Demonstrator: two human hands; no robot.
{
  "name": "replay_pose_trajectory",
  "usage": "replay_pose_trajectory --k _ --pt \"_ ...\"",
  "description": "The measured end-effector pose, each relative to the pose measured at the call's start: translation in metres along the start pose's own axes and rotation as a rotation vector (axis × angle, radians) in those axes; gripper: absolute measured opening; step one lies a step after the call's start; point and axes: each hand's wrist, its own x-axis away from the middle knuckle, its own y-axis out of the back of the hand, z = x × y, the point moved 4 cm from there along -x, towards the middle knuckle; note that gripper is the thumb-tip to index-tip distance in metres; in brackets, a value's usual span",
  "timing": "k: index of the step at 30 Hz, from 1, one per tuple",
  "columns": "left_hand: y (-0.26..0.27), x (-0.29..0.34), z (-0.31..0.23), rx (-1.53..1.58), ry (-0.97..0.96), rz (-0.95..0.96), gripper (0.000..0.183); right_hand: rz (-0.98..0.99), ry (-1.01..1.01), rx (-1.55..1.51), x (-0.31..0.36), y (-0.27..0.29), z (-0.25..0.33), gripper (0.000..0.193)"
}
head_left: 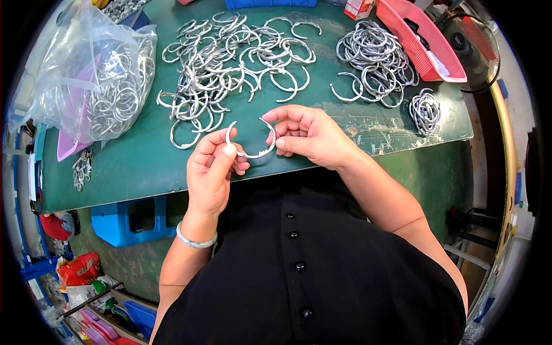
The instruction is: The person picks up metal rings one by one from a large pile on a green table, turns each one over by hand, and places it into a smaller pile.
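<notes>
Between my hands, just above the near edge of the table, is a silvery open metal ring (257,155) with its gap facing away from me. My left hand (211,169) pinches its left side between thumb and fingers. On the other side my right hand (310,137) has its fingers and thumb closed around the ring's right arc. Beyond them spreads a loose heap of similar open rings (210,69). A denser, darker pile of rings (374,52) lies to the right, and a small bundle of rings (424,112) sits closer to the table's right corner.
At left, a clear plastic bag (123,86) full of rings rests in a pink basket (72,146), with small metal pieces (83,169) nearby. A pink tray (422,43) and a fan (468,46) stand far right. Below the green table (132,178) is a blue stool (121,224).
</notes>
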Motion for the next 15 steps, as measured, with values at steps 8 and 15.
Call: replay_pose_trajectory --k 8,15 --pt "0.0003 -0.0011 -0.0017 -0.032 -0.027 0.008 0.024 -0.009 0.026 -0.012 0.0005 0.0 0.0029 0.034" --pt "0.0064 -0.0052 -0.0086 -0.225 -0.105 0.024 0.022 -0.062 -0.039 -0.03 0.0022 -0.0023 0.0037 0.022"
